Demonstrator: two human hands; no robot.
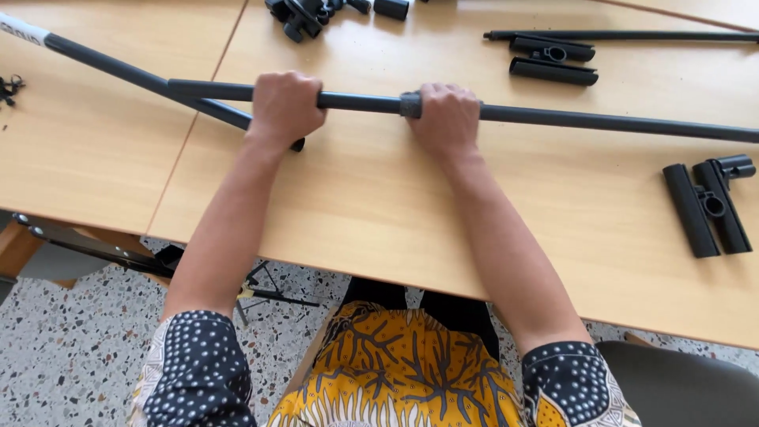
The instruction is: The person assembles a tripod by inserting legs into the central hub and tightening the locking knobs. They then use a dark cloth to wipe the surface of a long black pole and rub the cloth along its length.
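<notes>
A long black pole (364, 102) lies across the wooden table (371, 205), running from left of centre to the right edge. My left hand (285, 107) is closed around its left part. My right hand (447, 116) grips it at a grey collar joint (409, 104), where the thicker section meets the thinner section (632, 124). A second black pole (134, 76) with a white end runs diagonally from the upper left and passes under my left hand, its tip just right of my wrist.
A black double-tube clamp (708, 207) lies at the right. Another clamp (552, 62) and a thin black rod (624, 35) lie at the back right. Several black connectors (316, 11) sit at the back centre. A black chair (680, 387) stands at lower right; black parts lie on the speckled floor.
</notes>
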